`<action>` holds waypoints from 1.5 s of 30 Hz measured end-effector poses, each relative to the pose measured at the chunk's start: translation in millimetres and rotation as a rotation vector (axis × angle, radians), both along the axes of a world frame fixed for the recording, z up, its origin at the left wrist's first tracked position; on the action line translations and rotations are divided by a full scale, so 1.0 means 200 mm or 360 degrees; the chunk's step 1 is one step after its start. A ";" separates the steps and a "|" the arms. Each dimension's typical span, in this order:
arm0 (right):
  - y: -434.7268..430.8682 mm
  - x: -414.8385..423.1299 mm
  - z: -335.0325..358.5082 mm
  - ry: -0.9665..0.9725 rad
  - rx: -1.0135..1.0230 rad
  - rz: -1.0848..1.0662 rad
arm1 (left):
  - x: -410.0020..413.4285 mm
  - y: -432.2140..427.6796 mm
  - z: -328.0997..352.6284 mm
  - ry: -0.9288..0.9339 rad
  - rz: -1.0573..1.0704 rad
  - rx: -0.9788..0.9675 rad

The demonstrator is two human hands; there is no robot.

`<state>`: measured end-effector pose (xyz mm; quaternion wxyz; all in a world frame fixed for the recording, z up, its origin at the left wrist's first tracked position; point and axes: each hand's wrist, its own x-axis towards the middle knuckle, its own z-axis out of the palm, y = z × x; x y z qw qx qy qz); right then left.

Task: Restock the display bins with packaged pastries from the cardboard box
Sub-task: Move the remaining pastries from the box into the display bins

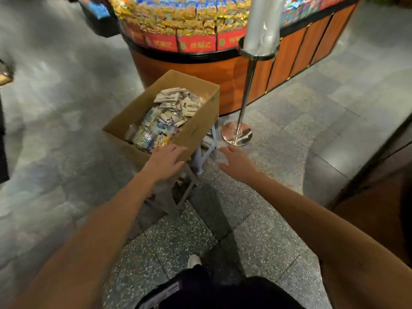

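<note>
Our left hand at near corner of cardboard box, right hand just right of it; both released, holding nothing. Box of pastries perches on stool, display bins far behind. Risk we judge: one-sided push tips it, spilling packets.

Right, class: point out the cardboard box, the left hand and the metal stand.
cardboard box (210, 114), head view, right outer wall.
left hand (166, 161), head view, back of the hand.
metal stand (245, 135), head view, round base.

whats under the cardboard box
A stool holds up the cardboard box; its pale legs show below the box's right side. Its seat is covered by the box.
</note>
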<state>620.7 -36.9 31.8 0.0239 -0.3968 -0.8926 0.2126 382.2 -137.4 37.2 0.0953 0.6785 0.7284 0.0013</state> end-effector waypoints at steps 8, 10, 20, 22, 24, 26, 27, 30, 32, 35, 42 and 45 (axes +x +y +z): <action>0.09 -0.67 -0.07 0.0033 -0.0111 0.0085 | -0.65 0.03 -0.08 -0.0021 0.0180 -0.0108; 0.13 -0.79 -0.11 0.0050 -0.0121 0.0105 | -0.76 0.06 -0.11 -0.0012 0.0235 -0.0138; 0.53 -1.32 -0.32 -0.0122 -0.0286 0.0163 | -1.24 0.45 -0.29 -0.0059 0.0253 -0.0309; 0.63 -1.42 -0.35 -0.0067 -0.0390 0.0006 | -1.33 0.56 -0.31 -0.0100 0.0226 -0.0376; 0.71 -1.51 -0.39 -0.0062 -0.0479 -0.0059 | -1.41 0.68 -0.35 -0.0092 0.0156 -0.0458; 0.79 -1.58 -0.43 -0.0077 -0.0556 -0.0108 | -1.49 0.78 -0.39 -0.0077 0.0110 -0.0535; 0.82 -1.61 -0.45 -0.0080 -0.0568 -0.0136 | -1.52 0.82 -0.42 -0.0083 0.0104 -0.0566; 0.87 -1.69 -0.50 -0.0087 -0.0625 -0.0217 | -1.58 0.92 -0.49 -0.0064 0.0026 -0.0689; 0.88 -1.73 -0.54 -0.0087 -0.0670 -0.0244 | -1.62 1.00 -0.54 -0.0061 -0.0047 -0.0729; 0.89 -1.80 -0.60 -0.0028 -0.0695 -0.0349 | -1.69 1.13 -0.62 -0.0091 -0.0125 -0.0730; 0.86 -1.94 -0.77 0.0137 -0.0696 -0.0719 | -1.79 1.40 -0.89 -0.0069 -0.0480 -0.0810; 0.86 -1.97 -0.85 0.0276 -0.0655 -0.0948 | -1.79 1.50 -1.02 -0.0026 -0.0665 -0.0793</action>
